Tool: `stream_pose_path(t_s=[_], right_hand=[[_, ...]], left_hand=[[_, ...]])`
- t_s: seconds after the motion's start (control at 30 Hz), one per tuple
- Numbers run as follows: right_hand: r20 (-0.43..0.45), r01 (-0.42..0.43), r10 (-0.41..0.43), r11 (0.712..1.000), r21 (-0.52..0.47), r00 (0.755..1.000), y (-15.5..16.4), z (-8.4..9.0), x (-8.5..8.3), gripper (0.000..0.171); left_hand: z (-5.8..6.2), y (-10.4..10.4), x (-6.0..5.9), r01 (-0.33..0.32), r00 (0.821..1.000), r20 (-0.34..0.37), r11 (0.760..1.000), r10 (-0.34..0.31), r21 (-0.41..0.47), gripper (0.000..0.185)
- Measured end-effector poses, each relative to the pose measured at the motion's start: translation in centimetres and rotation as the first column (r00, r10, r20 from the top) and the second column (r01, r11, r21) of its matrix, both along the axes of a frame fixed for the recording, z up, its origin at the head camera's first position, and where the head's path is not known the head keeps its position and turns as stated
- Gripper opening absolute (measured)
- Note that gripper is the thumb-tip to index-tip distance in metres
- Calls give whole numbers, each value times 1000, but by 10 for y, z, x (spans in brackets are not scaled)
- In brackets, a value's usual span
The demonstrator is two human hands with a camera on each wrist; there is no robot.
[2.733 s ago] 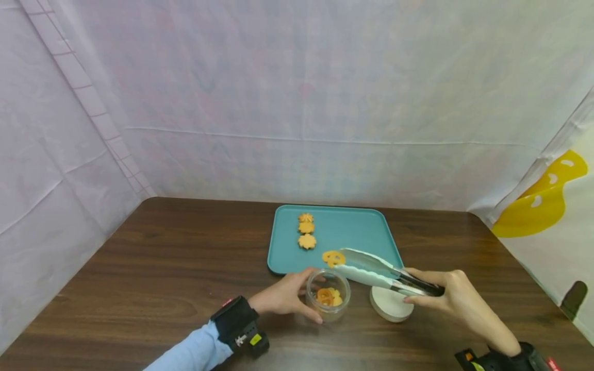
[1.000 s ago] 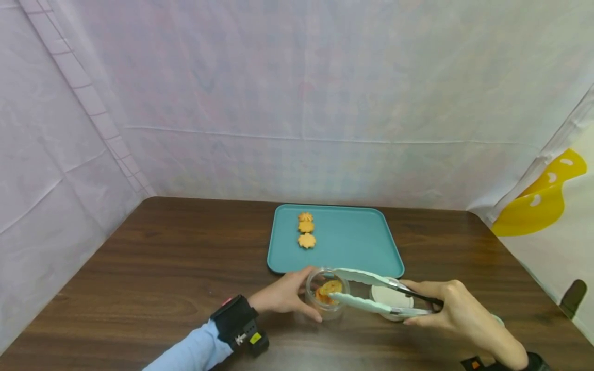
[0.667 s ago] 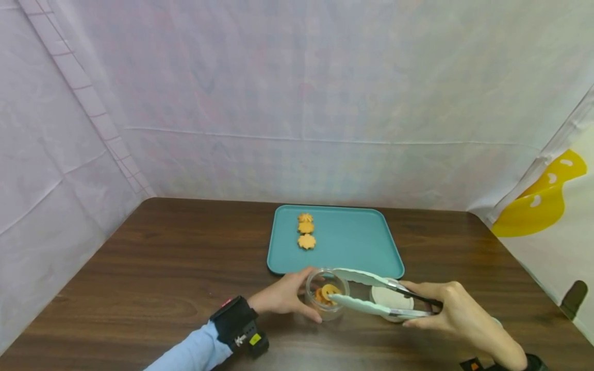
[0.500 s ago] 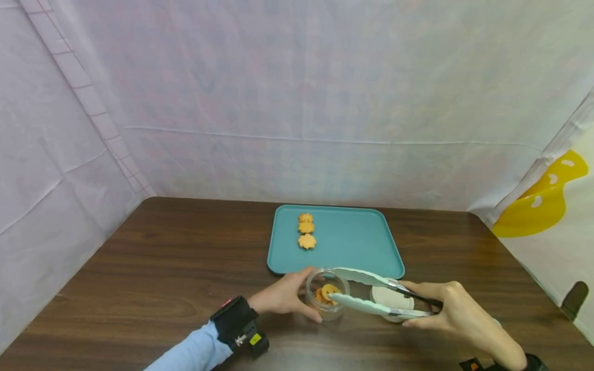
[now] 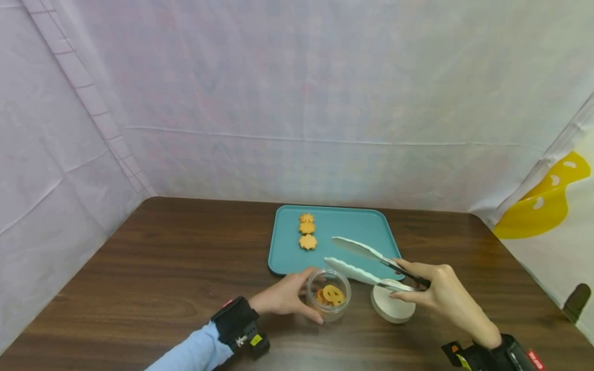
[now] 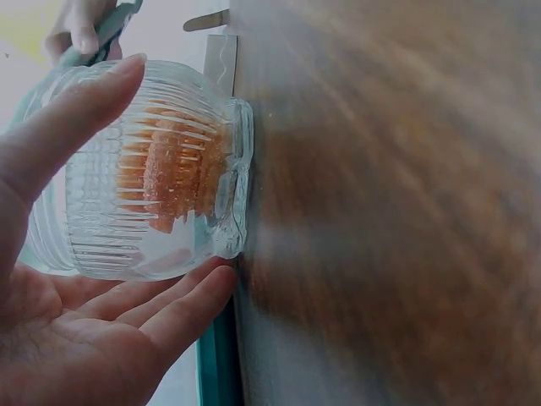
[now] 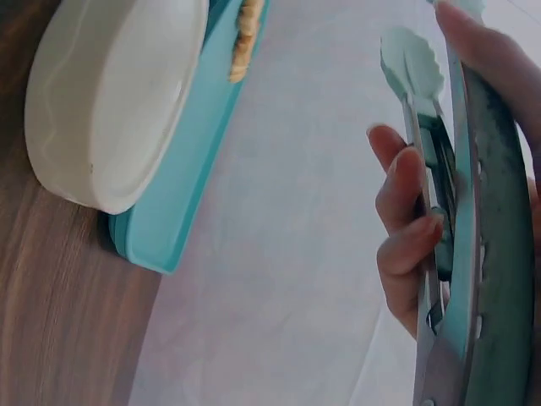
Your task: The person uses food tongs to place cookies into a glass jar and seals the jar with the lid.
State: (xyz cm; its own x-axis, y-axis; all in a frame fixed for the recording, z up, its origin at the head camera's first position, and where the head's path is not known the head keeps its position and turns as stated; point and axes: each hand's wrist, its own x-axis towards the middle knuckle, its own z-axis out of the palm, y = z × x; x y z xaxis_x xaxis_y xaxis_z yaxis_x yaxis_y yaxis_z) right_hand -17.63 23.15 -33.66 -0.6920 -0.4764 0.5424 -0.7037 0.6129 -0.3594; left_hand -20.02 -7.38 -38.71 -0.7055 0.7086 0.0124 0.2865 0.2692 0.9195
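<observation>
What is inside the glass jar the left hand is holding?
The glass jar holds orange cookies, one with cut-out holes lying on top. How many lie beneath cannot be counted; the left hand and the ribbed glass hide the lower ones.

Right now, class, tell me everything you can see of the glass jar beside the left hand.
The glass jar is small, round and clear, with ribbed walls that show plainly in the left wrist view. It stands upright and lidless on the brown table, just in front of the teal tray. Orange cookies lie inside. The left hand curls round its side, thumb on the far wall and fingers on the near one. A white lid lies beside it, apart.
</observation>
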Motion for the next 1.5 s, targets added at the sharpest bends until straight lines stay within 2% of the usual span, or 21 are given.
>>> stream_pose_path(t_s=[0.4, 0.6, 0.73, 1.07, 1.2, 1.5], right_hand=[[23, 102, -107, 984, 145, 994, -19, -16, -37, 57], [98, 129, -158, 959, 251, 983, -30, -26, -54, 63], [130, 129, -171, 951, 281, 977, -38, -28, -61, 65], [189, 141, -207, 939, 313, 960, -53, -27, -69, 67], [183, 150, -213, 939, 309, 960, -56, -30, -69, 65], [109, 199, -240, 934, 298, 964, -59, -30, -67, 55]], left_hand=[[0, 1, 0, 5, 1000, 7, 1000, -5, 14, 76], [1, 1, 1, 0, 1000, 18, 1000, 0, 13, 77], [2, 2, 1, -13, 1000, 13, 1000, 13, -3, 77], [2, 1, 1, -24, 1000, 8, 1000, 24, -11, 75], [2, 1, 1, -19, 1000, 7, 1000, 19, -8, 74], [2, 0, 1, -13, 999, 31, 1000, 13, 2, 76]])
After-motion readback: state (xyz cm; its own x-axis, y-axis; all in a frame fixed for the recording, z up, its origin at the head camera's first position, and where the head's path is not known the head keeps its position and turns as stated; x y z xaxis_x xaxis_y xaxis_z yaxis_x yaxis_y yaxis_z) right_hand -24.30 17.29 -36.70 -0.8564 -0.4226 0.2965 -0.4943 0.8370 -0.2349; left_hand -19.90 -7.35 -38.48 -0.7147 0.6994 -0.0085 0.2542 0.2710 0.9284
